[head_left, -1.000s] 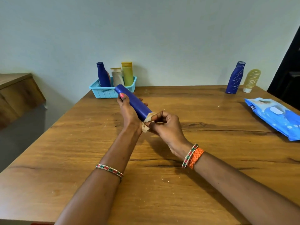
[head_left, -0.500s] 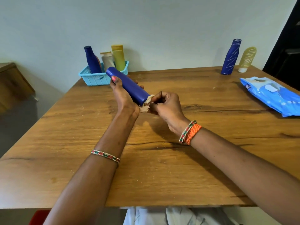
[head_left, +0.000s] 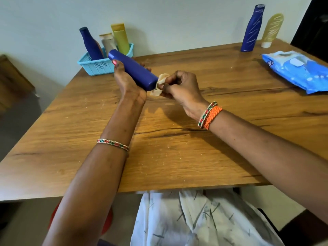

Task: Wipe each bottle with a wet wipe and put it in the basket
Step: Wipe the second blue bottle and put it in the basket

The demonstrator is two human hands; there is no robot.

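In the basket (head_left: 99, 65) at far left, three bottles hide each other's lower halves. The left hand (head_left: 126, 80) grips the blue bottle (head_left: 133, 70) above the table (head_left: 177, 157); the right hand (head_left: 181, 87) pinches a crumpled wipe (head_left: 159, 84) against its base. The wipes pack (head_left: 298, 70) is cut off at right, its print unreadable.

the scene was evenly and fairly brightly lit by soft light from above, which threw a diffuse shadow of the right forearm on the wooden table (head_left: 177, 157). no harsh glare showed. wide-angle bending curved the table's edges and leaned the far bottles (head_left: 252, 29). the near cloth (head_left: 195, 219) looked slightly soft
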